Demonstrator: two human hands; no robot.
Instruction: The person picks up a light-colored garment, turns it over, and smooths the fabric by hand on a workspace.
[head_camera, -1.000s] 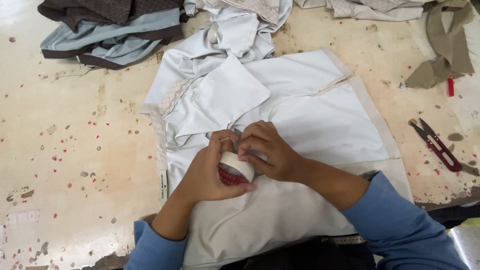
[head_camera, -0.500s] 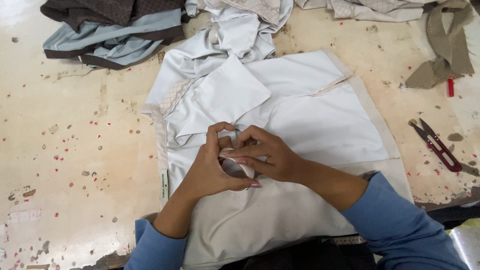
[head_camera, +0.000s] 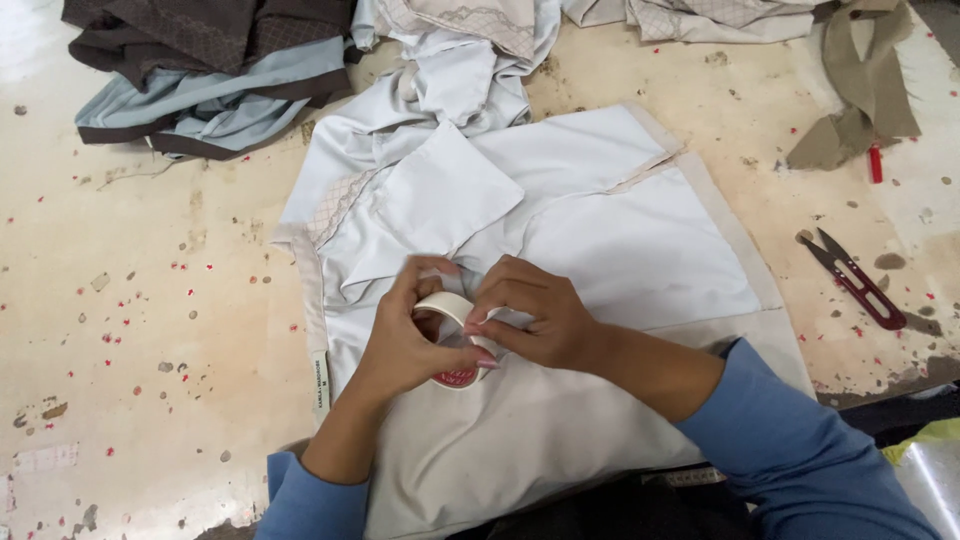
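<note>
Both hands meet over a pale grey garment (head_camera: 620, 230) spread flat on the stained counter (head_camera: 150, 300). The left hand (head_camera: 405, 340) grasps a tape roll (head_camera: 450, 345), cream with a red core, holding it just above the cloth. The right hand (head_camera: 530, 320) pinches at the roll's near rim with its fingertips. Red-handled snips (head_camera: 855, 278) lie well apart at the right. Brown and blue fabric (head_camera: 210, 70) is heaped at the far left.
</note>
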